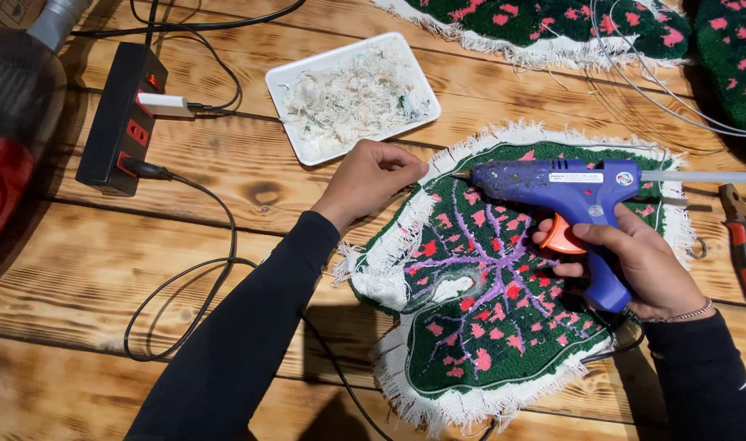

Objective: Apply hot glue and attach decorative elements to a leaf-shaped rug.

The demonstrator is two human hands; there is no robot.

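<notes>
A leaf-shaped tufted rug piece (479, 302), green with pink spots and purple veins and edged in frayed white cloth, lies on the wooden table (87, 269). My left hand (371, 178) pinches its white border at the upper left edge. My right hand (634, 261) grips the handle of a blue glue gun (569, 192) with an orange trigger under one finger. The gun hovers over the piece, nozzle pointing left toward my left hand. A clear glue stick (699, 176) sticks out of its back.
A white tray (291, 77) of fibre scraps sits behind my left hand. A black power strip (120, 118) with cables lies at the left, beside a red and dark object (13, 122). More tufted pieces (569, 24) lie at the top; pliers (744, 241) at the right.
</notes>
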